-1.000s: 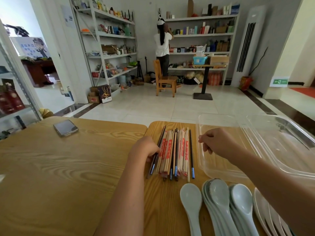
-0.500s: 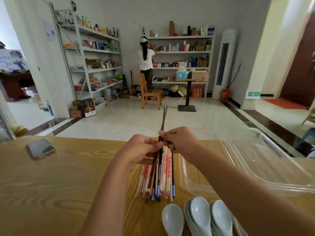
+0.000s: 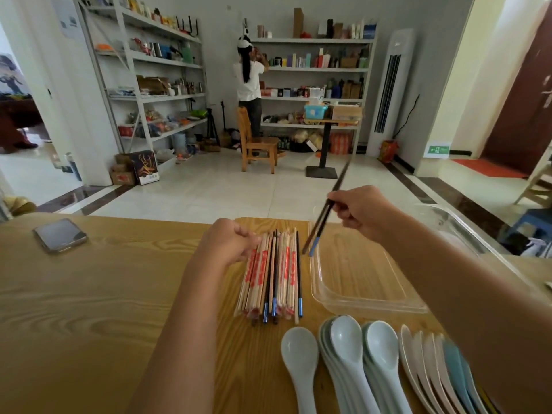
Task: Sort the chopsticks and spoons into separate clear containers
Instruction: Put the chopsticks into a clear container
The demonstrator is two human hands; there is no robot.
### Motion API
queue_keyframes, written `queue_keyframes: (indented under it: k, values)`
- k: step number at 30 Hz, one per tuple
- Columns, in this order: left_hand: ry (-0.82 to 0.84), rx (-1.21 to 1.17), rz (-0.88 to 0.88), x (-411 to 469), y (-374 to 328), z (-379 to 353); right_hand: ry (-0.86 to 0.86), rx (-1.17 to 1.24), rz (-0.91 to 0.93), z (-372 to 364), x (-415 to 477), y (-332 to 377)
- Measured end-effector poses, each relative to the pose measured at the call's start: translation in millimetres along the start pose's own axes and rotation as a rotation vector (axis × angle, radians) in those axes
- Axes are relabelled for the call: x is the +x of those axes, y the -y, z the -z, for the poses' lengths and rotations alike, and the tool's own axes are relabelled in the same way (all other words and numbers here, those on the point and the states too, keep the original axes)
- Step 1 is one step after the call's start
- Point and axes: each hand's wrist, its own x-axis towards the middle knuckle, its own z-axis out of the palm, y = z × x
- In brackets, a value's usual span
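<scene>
A bundle of chopsticks (image 3: pixel 273 276), wrapped wooden ones and dark ones with blue tips, lies on the wooden table. My left hand (image 3: pixel 230 243) rests curled on the bundle's far left end. My right hand (image 3: pixel 363 212) pinches a pair of dark blue-tipped chopsticks (image 3: pixel 321 221) in the air, tips slanting down over the left rim of a clear container (image 3: pixel 358 297). A second clear container (image 3: pixel 466 231) sits to the right, partly hidden by my right arm. Pale ceramic spoons (image 3: pixel 349 348) lie in a row at the near edge.
A phone (image 3: pixel 59 234) lies on the table at the far left. Beyond the table are a tiled floor, a wooden chair (image 3: pixel 257 141), a small stand table and shelving, with a person standing at the shelves.
My right hand has carried the dark chopsticks from above the bundle to the right, over the clear container. My left hand has let go of them and dropped onto the bundle.
</scene>
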Motion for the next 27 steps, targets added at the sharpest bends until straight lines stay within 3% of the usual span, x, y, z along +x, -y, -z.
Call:
queue_keyframes:
  k: [3, 6, 15, 27]
  values:
    - [0.020, 0.254, 0.094, 6.6, 19.5, -1.1, -0.063, -0.132, -0.061, 25.8, 17.8, -12.7]
    - [0.082, 0.336, 0.180, 9.3, 29.6, -6.3, -0.045, -0.272, -0.114, 31.4, 23.8, -37.3]
    - [0.087, 0.282, 0.248, 15.6, 34.3, -14.6, 0.133, -0.538, -0.171, -5.0, 23.8, -94.1]
    - [0.116, 0.331, 0.243, 16.6, 35.5, -17.3, 0.078, -0.658, -0.095, -12.3, 24.9, -103.1]
